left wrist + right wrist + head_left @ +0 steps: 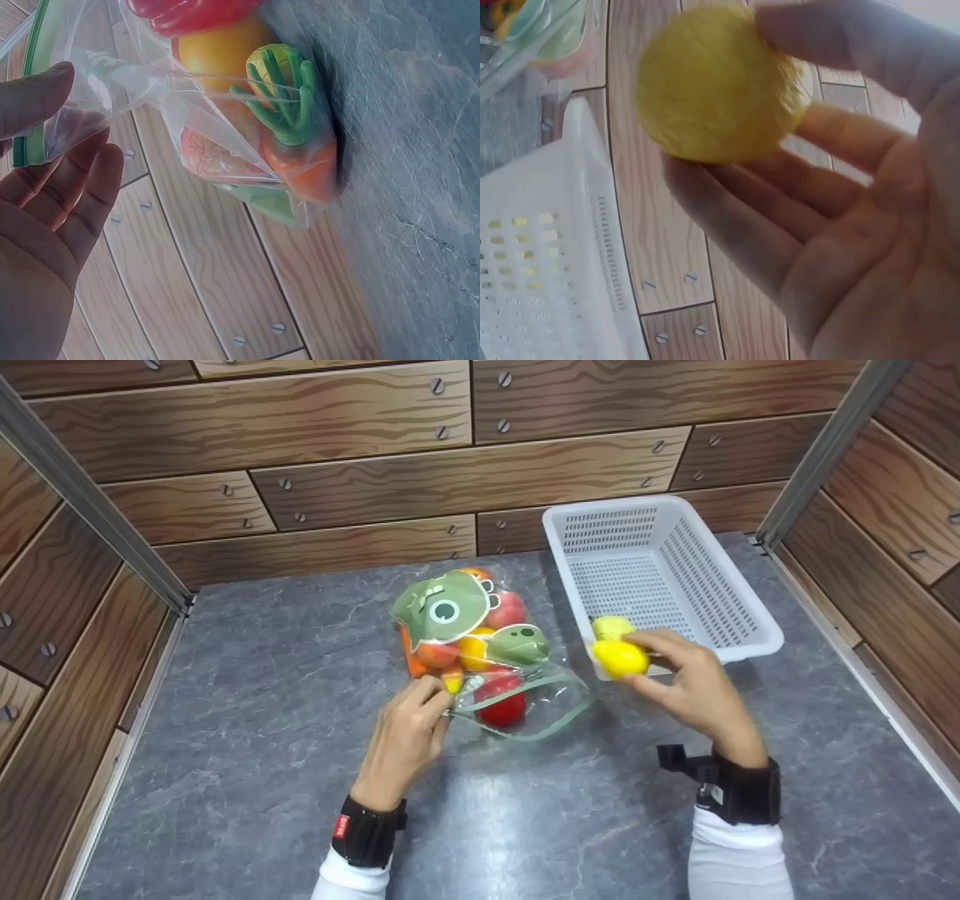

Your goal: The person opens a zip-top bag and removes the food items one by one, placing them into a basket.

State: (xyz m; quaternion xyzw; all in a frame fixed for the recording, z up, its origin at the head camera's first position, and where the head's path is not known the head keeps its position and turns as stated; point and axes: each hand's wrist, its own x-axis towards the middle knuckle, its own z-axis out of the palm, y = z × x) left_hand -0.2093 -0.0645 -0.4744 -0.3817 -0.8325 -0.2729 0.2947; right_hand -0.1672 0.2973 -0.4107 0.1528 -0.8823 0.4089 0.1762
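Pinching a clear zip bag (514, 645) at the left end of its open mouth with the left hand (401, 735), on the grey worktop (262, 720). Packed with a red bell pepper (501, 701) near that mouth, a carrot (304, 169) farther left. Gripping a lemon (621, 658) with the right hand (697, 682), beside a yellow-green fruit (611, 626) inside the white basket (622, 585).

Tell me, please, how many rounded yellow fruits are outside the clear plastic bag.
2: a bright yellow fruit in the right hand, and a paler yellow fruit in the rectangular white plastic basket, at its near-left corner. More could be hidden behind that hand.
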